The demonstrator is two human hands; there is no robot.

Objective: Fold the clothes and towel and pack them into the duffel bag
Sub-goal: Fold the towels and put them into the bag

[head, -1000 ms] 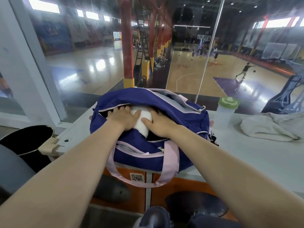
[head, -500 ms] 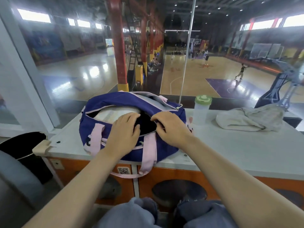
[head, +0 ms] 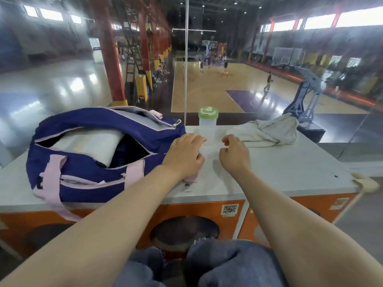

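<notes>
Both hands off opening — left hand (head: 183, 157) on soft navy duffel (head: 87, 179) end.

View: single head camera, wide-angle
Facing: forward and down across the table (head: 269, 172)
Near: forearms, knees
Left: bag (head: 99, 162)
Far: glass, basketball court

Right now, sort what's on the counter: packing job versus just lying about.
Job:
duffel bag, open
folded white towel, inside the bag
crumpled white cloth, not yet folded

Lying about:
bottle with green lid
black bin under the counter
</notes>
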